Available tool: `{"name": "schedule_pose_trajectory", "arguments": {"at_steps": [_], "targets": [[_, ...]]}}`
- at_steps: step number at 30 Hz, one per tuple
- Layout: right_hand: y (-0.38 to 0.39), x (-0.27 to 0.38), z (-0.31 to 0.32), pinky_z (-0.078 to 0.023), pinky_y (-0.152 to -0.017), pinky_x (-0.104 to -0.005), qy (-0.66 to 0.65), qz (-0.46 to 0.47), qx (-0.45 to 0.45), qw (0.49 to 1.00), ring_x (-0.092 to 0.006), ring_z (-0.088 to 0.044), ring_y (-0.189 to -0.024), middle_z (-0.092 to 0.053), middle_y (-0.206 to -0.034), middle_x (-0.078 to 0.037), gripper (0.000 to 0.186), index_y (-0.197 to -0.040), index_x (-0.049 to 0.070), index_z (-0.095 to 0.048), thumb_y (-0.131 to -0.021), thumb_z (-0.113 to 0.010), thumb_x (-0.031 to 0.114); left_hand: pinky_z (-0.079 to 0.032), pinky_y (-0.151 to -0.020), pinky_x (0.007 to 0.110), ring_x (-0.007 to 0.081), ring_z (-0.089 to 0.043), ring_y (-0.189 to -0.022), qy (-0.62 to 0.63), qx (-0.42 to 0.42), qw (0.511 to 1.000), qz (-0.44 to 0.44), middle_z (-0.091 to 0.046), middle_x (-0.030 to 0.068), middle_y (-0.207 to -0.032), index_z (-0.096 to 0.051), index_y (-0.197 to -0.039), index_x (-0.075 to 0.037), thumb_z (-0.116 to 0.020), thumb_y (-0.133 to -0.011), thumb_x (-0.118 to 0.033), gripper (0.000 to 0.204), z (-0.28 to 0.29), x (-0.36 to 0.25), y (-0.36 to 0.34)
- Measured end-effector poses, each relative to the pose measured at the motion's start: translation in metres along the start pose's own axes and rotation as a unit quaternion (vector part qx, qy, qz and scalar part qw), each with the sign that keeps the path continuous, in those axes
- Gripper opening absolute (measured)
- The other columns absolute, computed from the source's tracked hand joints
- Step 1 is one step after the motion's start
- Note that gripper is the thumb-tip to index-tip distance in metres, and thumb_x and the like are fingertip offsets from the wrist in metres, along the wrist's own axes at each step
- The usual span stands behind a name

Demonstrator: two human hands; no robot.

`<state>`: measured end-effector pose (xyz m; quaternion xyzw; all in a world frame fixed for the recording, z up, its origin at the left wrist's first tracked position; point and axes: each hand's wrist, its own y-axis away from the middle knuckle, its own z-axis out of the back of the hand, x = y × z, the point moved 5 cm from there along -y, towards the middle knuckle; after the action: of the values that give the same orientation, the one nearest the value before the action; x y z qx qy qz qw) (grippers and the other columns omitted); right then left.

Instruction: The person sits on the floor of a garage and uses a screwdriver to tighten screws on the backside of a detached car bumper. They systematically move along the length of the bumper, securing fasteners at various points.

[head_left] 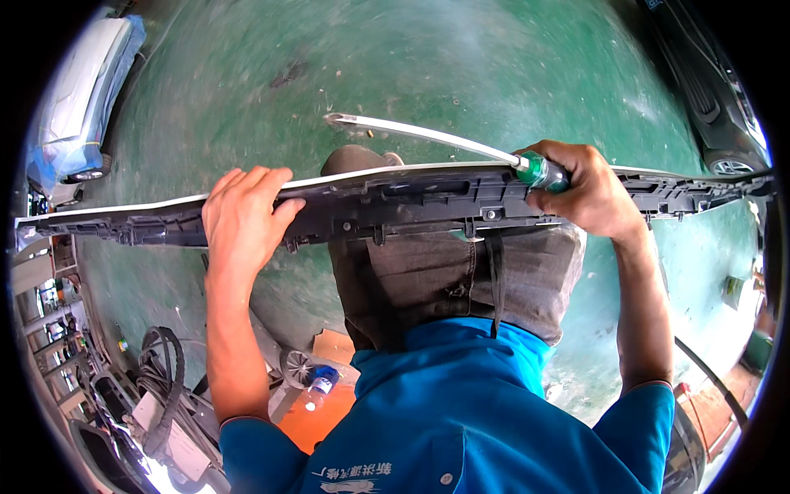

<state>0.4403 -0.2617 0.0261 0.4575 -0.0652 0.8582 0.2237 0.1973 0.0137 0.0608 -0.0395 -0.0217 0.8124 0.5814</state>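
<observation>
A long black plastic car trim panel (395, 200) lies across my thighs, its ribbed side with clips and screws facing up and a pale edge running along the far side. My left hand (245, 210) grips the panel left of its middle, thumb on top and fingers over the far edge. In my right hand (591, 185) is a screwdriver (539, 171) with a green and dark handle. Its long bright shaft points left and away, beyond the panel's far edge, with the tip over the floor. The right hand is over the panel, right of its middle.
A partly wrapped white vehicle (82, 90) stands far left, a dark car (708, 90) far right. Near left are coiled hoses (160, 387), a spoked wheel (298, 368) and a plastic bottle (321, 385). A black hose (712, 383) curves at right. The floor (461, 74) is green.
</observation>
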Motion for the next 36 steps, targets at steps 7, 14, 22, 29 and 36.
{"name": "schedule_pose_trajectory", "arguments": {"at_steps": [7, 14, 22, 29, 36], "targets": [[0.008, 0.001, -0.011, -0.055, -0.084, -0.0340, 0.040, -0.004, 0.000, 0.999, -0.0248, -0.073, -0.094, -0.075, -0.102, -0.013, 0.043, -0.109, 0.001, -0.072, -0.067, -0.075, -0.008, -0.053, -0.081, 0.043, 0.0341, -0.068, -0.087, 0.009, 0.037, 0.999, 0.012, -0.073, 0.0103, -0.095, -0.075, -0.102, -0.006, -0.085, -0.076, -0.023, 0.033, 0.001, -0.003, 0.012], [0.025, 0.008, -0.031, -0.055, -0.079, -0.0348, 0.081, 0.094, -0.157, 0.980, -0.0260, -0.070, -0.088, -0.071, -0.093, -0.010, 0.030, -0.092, 0.003, -0.067, -0.068, -0.073, -0.014, -0.053, -0.097, 0.043, 0.0311, -0.071, -0.095, 0.013, -0.022, 1.000, 0.003, -0.075, 0.0070, -0.100, -0.075, -0.106, -0.006, -0.086, -0.076, -0.020, 0.035, 0.004, -0.006, 0.029], [0.033, 0.005, -0.031, -0.052, -0.071, -0.0359, 0.076, 0.102, -0.206, 0.970, -0.0266, -0.065, -0.079, -0.071, -0.085, -0.007, 0.028, -0.086, 0.005, -0.065, -0.066, -0.075, -0.011, -0.048, -0.096, 0.054, 0.0318, -0.065, -0.103, 0.070, -0.216, 0.973, -0.035, -0.067, 0.0126, -0.112, -0.077, -0.106, -0.005, -0.085, -0.074, -0.011, 0.033, 0.010, -0.079, 0.058], [0.042, 0.011, -0.031, -0.052, -0.069, -0.0369, 0.071, 0.097, -0.215, 0.969, -0.0278, -0.065, -0.078, -0.071, -0.083, -0.007, 0.029, -0.088, 0.005, -0.068, -0.064, -0.072, -0.011, -0.058, -0.070, 0.042, 0.0307, -0.067, -0.084, 0.374, 0.101, 0.916, -0.102, -0.066, 0.0074, -0.093, -0.072, -0.104, -0.009, -0.073, -0.083, -0.006, 0.021, -0.142, -0.161, 0.099], [0.050, 0.009, -0.034, -0.053, -0.077, -0.0370, 0.076, 0.057, -0.197, 0.976, -0.0329, -0.067, -0.086, -0.067, -0.089, -0.014, 0.044, -0.095, 0.001, -0.068, -0.055, -0.059, -0.016, -0.058, -0.074, 0.046, 0.0305, -0.067, -0.096, 0.281, 0.220, 0.927, -0.114, -0.064, 0.0073, -0.095, -0.065, -0.093, -0.012, -0.069, -0.084, -0.013, 0.010, -0.166, -0.176, 0.099]]}}
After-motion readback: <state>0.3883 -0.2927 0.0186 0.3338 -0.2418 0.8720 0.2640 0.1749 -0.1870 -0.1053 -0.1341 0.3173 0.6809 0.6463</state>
